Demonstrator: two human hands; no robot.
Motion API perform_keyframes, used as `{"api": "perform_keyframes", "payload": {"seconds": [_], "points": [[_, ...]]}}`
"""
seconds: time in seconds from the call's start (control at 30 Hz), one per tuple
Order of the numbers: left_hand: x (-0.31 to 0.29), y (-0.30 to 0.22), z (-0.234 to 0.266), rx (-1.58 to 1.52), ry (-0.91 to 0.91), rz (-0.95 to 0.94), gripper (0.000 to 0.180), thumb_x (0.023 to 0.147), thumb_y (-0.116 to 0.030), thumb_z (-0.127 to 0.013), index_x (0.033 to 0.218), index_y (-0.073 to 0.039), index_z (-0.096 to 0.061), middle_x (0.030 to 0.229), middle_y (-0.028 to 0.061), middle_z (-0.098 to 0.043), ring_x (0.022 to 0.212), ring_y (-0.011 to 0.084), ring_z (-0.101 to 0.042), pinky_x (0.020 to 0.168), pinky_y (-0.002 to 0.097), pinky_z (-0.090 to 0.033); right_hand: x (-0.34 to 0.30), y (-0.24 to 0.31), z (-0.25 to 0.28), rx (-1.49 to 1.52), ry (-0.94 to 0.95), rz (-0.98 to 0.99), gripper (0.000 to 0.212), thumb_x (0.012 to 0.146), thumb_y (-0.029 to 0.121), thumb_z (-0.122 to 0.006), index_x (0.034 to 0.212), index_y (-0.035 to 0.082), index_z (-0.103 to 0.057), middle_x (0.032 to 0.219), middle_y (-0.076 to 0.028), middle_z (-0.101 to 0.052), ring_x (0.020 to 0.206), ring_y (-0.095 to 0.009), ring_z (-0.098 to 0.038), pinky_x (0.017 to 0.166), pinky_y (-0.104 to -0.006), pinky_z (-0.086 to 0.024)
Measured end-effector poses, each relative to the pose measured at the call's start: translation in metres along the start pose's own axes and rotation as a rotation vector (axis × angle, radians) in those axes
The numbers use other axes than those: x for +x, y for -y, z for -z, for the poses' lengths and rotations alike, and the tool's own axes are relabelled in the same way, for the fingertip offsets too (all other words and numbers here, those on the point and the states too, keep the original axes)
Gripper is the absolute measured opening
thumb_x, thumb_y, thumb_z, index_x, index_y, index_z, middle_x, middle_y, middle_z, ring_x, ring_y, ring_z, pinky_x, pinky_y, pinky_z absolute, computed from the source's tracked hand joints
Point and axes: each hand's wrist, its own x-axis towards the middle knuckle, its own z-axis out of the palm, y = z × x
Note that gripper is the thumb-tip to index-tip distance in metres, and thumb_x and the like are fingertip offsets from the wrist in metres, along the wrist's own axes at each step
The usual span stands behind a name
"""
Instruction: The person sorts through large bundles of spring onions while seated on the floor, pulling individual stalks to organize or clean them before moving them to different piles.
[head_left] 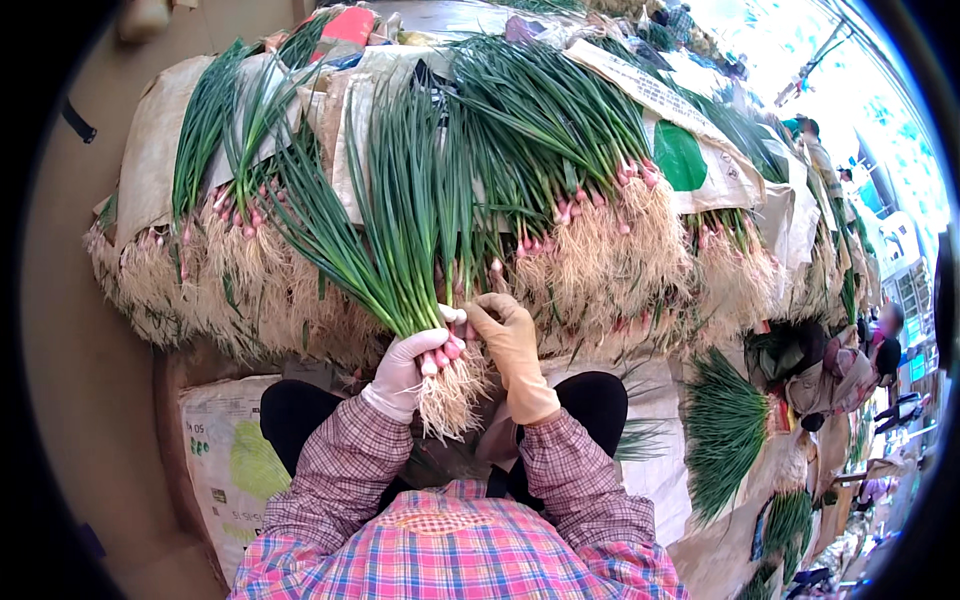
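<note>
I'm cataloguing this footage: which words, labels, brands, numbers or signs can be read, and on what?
White sack, lower left: dark and green print, partly legible; I don't copy wording or numbers.
Sack with green oval, upper right: dark print, too small to read.
Pale sack, top centre: dark marking, mostly hidden, unreadable.
Right background: too blurred to read.

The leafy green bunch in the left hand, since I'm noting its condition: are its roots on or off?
On: the bunch held in the left hand shows pale, stringy roots hanging below its pink bulbs.
</note>
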Motion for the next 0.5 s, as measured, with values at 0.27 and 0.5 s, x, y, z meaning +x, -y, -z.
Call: {"api": "perform_keyframes", "payload": {"seconds": [0.27, 0.5], "points": [[-0.005, 0.000, -0.015, -0.071, 0.016, -0.043, 0.025, 0.080, -0.003, -0.058, 0.105, 0.002, -0.056, 0.084, 0.0122, -0.061, 0.065, 0.0113, -0.059, 0.084, 0.0303, -0.052, 0.016, 0.009, -0.007, 0.359, 0.026, -0.292, 0.009, 0.086, 0.013, -0.063, 0.083, 0.006, -0.059, 0.065, 0.001, -0.055, 0.053, -0.007, -0.048, 0.046, -0.0189, -0.039], [-0.007, 0.004, -0.017, -0.072, -0.003, -0.021, 0.026, 0.080, 0.001, -0.056, 0.106, 0.002, -0.055, 0.090, 0.0134, -0.063, 0.055, 0.0066, -0.055, 0.075, 0.0247, -0.054, 0.044, -0.046, 0.019, 0.376, 0.090, -0.112, 0.025, 0.092, 0.024, -0.054, 0.095, 0.000, -0.058, 0.079, -0.005, -0.060, 0.063, -0.013, -0.054, 0.058, -0.0256, -0.046]]}}
